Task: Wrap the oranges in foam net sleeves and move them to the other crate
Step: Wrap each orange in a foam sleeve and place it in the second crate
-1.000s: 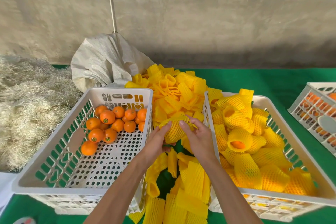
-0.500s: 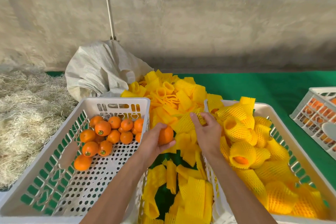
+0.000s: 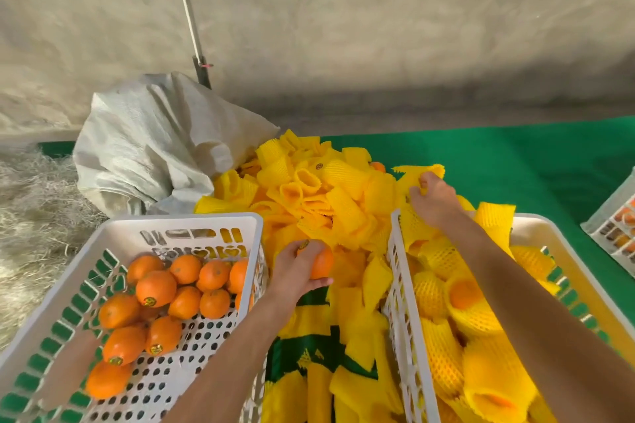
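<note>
My left hand [image 3: 298, 273] grips a bare orange [image 3: 322, 263] between the two crates, over the loose sleeves. Farther back, my right hand [image 3: 433, 197] pinches a yellow foam net sleeve [image 3: 417, 171] at the far right edge of the sleeve pile [image 3: 309, 189]. The left white crate [image 3: 192, 223] holds several bare oranges [image 3: 156, 288]. The right white crate [image 3: 397, 285] is full of oranges wrapped in yellow sleeves [image 3: 474, 316].
A grey woven sack [image 3: 151, 144] lies behind the left crate, with straw [image 3: 31, 216] to its left. A metal pole [image 3: 187, 10] stands against the concrete wall. Another crate [image 3: 615, 227] sits at the right edge on the green cloth [image 3: 515, 161]. More sleeves lie between the crates.
The net came off the orange, which stays in my left hand. My right hand moved back and right to a sleeve at the pile's far edge. The camera tilted down.
</note>
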Demonstrator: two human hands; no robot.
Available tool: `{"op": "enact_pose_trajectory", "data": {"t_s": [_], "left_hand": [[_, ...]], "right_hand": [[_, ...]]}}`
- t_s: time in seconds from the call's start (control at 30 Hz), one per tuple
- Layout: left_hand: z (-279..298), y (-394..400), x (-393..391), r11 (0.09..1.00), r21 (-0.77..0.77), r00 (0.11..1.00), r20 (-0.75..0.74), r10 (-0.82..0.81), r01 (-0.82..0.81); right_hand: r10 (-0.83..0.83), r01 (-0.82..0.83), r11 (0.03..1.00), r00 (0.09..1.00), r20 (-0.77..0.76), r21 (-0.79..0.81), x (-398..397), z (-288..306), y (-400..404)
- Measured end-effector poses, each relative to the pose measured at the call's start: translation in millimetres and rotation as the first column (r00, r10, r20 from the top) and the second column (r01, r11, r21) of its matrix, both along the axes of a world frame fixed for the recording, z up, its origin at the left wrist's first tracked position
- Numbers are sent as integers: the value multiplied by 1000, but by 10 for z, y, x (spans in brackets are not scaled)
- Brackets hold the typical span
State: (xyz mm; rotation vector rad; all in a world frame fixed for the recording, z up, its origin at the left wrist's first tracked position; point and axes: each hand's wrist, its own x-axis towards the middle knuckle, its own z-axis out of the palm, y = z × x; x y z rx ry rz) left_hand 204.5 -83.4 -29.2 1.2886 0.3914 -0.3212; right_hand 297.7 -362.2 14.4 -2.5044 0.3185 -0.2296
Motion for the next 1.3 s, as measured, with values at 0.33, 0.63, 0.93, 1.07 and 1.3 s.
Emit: {"op": "enact_pose_trajectory", "data": {"t_s": [0.33,0.63,0.93,1.07,1.3], "left_hand": [[-80,66,111,985,-173,999,-48,-14,6],[246,187,-358,990,-138,997,-73,29,-39],[520,342,-1344,999,-3,998,-59,-36,35],[509,374,-1713,992,104,996,-55,-65,71],[395,339,-2039,977,205,998,-51,-48,57]], "right_hand": [[-43,15,985,986,-158,-172,310,-182,-188],[51,-56,977,998,-29,-208,-390,242,92],[451,-456,883,890,-64,-110,-1797,105,1244],[481,-502,861,857,-183,-84,-2185,-120,1523],[500,-689,701,660,-561,-185,-2768,-642,1715]]}}
